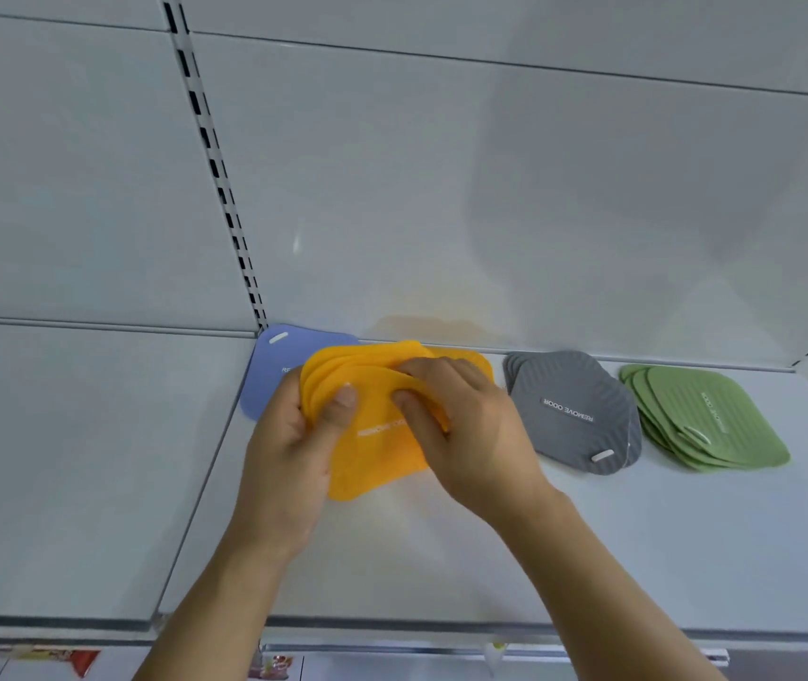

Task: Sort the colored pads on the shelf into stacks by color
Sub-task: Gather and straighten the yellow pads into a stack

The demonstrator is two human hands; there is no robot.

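**What I can read on the pads**

On the top grey pad (571, 410), right of centre, white letters read "REMOVE ODOR", upside down from where I stand. The blue pad (269, 371), centre left, shows only "RE". Print on the orange pad (377, 435) and the green pad (706, 415) is too blurred to read.

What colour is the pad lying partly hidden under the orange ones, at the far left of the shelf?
Blue, a pale periwinkle shade: the blue pad shows in the head view, the only one.

Three pad stacks (573, 410) on shelf (588, 533)
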